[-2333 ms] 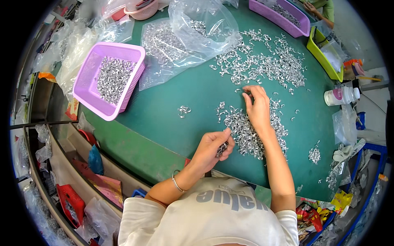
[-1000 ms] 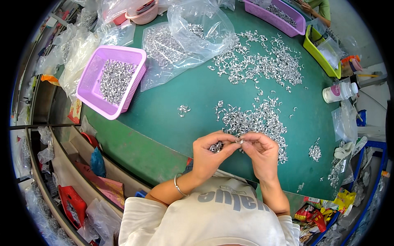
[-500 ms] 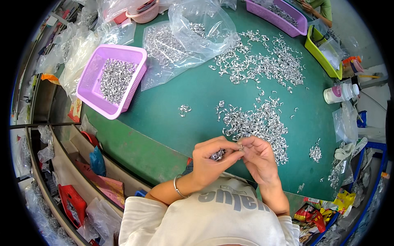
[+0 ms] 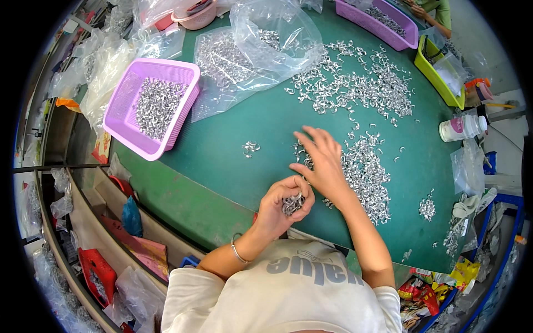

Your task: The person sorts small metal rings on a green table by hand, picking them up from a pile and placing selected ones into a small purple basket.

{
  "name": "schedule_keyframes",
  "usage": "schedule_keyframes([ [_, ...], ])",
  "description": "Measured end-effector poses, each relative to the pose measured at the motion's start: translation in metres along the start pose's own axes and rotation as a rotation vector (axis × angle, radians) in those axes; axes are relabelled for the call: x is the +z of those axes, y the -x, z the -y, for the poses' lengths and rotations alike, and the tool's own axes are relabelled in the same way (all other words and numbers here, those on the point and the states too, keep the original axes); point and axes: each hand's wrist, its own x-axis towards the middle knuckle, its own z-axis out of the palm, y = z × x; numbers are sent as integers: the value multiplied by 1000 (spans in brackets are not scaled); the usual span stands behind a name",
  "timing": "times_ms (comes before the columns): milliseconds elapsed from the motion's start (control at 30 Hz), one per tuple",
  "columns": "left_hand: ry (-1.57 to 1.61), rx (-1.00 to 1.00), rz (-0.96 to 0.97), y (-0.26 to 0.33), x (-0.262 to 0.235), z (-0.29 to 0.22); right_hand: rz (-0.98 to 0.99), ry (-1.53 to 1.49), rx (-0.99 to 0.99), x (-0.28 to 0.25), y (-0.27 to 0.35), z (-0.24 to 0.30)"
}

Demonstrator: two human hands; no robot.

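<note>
My left hand (image 4: 284, 204) is curled around a clump of small curved silvery metal pieces (image 4: 292, 203), held just past the table's near edge. Over the left part of the near pile of metal pieces (image 4: 363, 177) is my right hand (image 4: 323, 161), its fingers spread and nothing visible in them. Its palm side is hidden, and so are the pieces beneath it. A few more metal pieces (image 4: 251, 148) lie apart, to the left of my hands. Farther back spreads a second, looser pile of metal pieces (image 4: 361, 83).
A purple basket (image 4: 114, 119) of metal pieces stands at the left, beside a clear plastic bag (image 4: 222, 102) of them. Another purple basket (image 4: 408, 41), a lime-green tray (image 4: 447, 94) and a white bottle (image 4: 458, 127) line the right. Another person's hand (image 4: 413, 8) shows at the far right.
My hands were together at the near edge, fingertips meeting. My right hand has moved away, forward to the pile, and spread its fingers. My left has turned, showing more of the clump.
</note>
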Motion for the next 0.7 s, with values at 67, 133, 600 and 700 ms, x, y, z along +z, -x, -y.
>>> schedule_keyframes([
  [67,24,-16,-48,2,-4,0,89,28,-67,6,-2,-1],
  [133,80,-40,-149,2,-1,-1,178,79,-116,4,1,-6],
  [600,772,-179,-225,-9,-2,0,-71,-38,60,-41,32,-25],
  [700,665,-100,-341,-9,8,2,-130,17,75,-33,14,-24],
])
